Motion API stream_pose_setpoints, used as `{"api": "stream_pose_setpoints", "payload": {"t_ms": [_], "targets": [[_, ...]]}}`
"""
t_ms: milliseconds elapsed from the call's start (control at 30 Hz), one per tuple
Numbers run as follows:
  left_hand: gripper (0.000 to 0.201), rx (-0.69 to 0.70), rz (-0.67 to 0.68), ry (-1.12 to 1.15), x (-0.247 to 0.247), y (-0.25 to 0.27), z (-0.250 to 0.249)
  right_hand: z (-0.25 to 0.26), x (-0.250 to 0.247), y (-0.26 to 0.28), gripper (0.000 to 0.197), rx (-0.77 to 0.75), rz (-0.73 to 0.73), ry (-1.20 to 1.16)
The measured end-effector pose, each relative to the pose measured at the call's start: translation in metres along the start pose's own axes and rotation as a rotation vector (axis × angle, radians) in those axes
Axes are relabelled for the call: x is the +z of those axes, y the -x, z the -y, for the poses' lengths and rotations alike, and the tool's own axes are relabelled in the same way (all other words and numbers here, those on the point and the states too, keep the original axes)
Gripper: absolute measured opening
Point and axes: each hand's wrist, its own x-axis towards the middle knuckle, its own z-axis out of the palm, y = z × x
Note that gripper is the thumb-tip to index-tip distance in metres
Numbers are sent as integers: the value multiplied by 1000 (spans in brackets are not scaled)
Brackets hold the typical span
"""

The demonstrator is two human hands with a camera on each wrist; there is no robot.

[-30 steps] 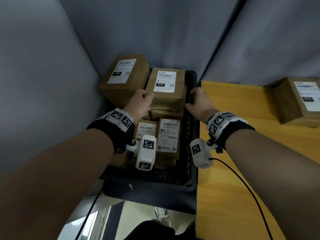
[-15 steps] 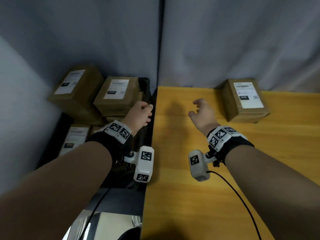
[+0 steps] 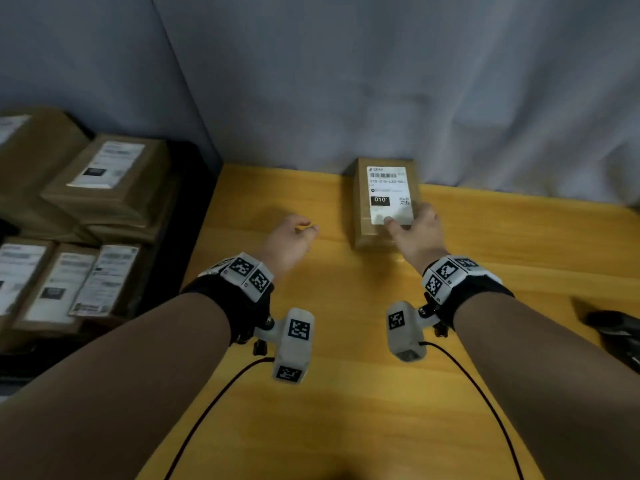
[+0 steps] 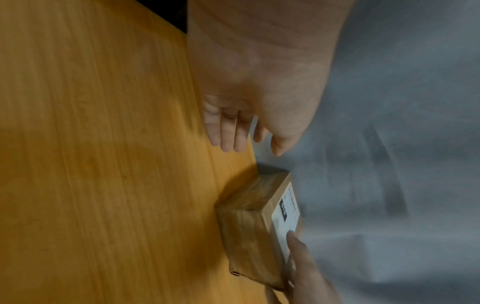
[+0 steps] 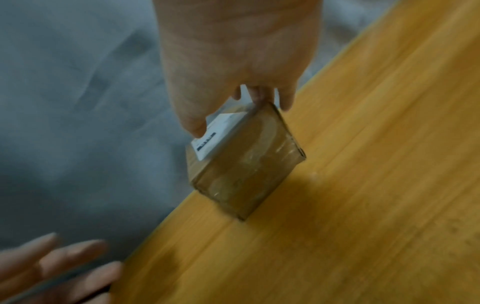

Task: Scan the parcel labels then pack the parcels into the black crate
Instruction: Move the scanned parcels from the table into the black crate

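Note:
A brown parcel (image 3: 388,192) with a white label marked 010 lies at the back of the yellow table (image 3: 346,393), against the grey curtain. My right hand (image 3: 407,216) grips its near right corner, thumb on the label and fingers down the right side. The right wrist view shows that thumb on the parcel's (image 5: 241,164) label and the fingers over its far edge. My left hand (image 3: 304,226) hovers open above the table, left of the parcel and apart from it. The black crate (image 3: 194,188) stands left of the table, holding several labelled parcels (image 3: 107,168).
A black hand-held device (image 3: 613,330), blurred, lies at the table's right edge. Grey curtain closes off the back. Cables trail from both wrist cameras across the near table. The left wrist view shows the parcel (image 4: 249,222) beyond my straight fingers (image 4: 228,139).
The view has swung right from the crate to the table. Both hands left the crate; the right one reached the lone parcel and took hold, the left moved over the table.

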Motion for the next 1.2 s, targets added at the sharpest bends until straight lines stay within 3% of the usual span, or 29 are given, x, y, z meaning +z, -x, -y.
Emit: {"api": "stream_pose_setpoints", "payload": {"t_ms": [67, 267, 433, 467, 567, 600, 800, 900, 1033, 1100, 1200], "targets": [[45, -24, 45, -26, 15, -13, -5, -13, 1, -9, 65, 74, 33, -216], [68, -73, 177, -48, 59, -40, -24, -51, 5, -25, 50, 243, 203, -523], [83, -112, 212, 162, 65, -30, -13, -53, 9, -16, 57, 297, 325, -823], [78, -126, 205, 254, 61, -26, -10, -48, 12, -11, 53, 308, 362, -895], [44, -214, 188, 572, 42, -16, -2, -30, 21, 7, 53, 298, 422, -992], [42, -227, 188, 618, 33, -11, 1, -24, 25, 13, 57, 286, 425, -997], [41, -195, 78, 562, -23, 16, 19, 22, 46, 57, 88, 233, 495, -1003], [33, -180, 41, 570, -49, 33, 32, 45, 55, 80, 87, 169, 505, -947], [47, -186, 49, 601, -93, 58, 64, 76, 75, 116, 91, 145, 500, -876], [46, -199, 54, 611, -124, 71, 80, 95, 91, 137, 82, 159, 505, -850], [42, -203, 74, 627, -178, 86, 105, 130, 128, 169, 52, 163, 543, -831]]}}
